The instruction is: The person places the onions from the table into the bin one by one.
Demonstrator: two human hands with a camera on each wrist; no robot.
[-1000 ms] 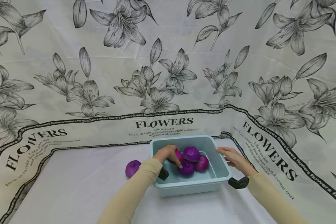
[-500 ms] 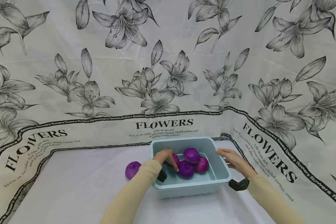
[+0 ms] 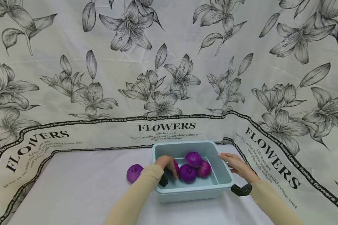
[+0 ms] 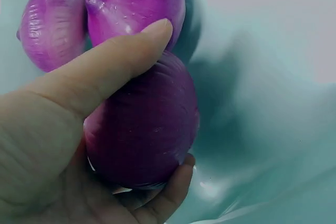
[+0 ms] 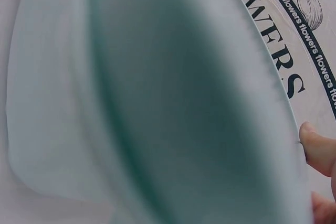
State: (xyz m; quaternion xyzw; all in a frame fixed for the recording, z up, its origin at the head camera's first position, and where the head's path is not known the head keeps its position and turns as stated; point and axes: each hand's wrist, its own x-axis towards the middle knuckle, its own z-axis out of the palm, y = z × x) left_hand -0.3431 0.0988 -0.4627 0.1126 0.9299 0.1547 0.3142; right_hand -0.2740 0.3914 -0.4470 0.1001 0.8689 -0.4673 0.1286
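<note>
In the head view, my left hand (image 3: 165,163) reaches into a pale blue plastic bin (image 3: 197,190) and grips a purple onion (image 4: 144,124). The left wrist view shows the thumb over it and fingers curled beneath. Beside it in the bin lie a dark purple onion (image 3: 188,173), another onion (image 3: 193,159) behind that, and a redder one (image 3: 204,169) to the right. My right hand (image 3: 237,165) touches the bin's right rim, its fingers fairly straight along the outside. The right wrist view shows just the thumb (image 5: 317,148) and part of a finger at the rim.
One more purple onion (image 3: 134,173) lies on the white tabletop (image 3: 81,187), left of the bin and partly behind my left sleeve. A flower-printed cloth (image 3: 163,125) rises behind and along both sides. Black wrist cameras sit on both wrists.
My left hand has moved slightly left and down inside the bin, bringing the gripped onion away from the others. My right hand stays at the rim. The head view has tilted slightly.
</note>
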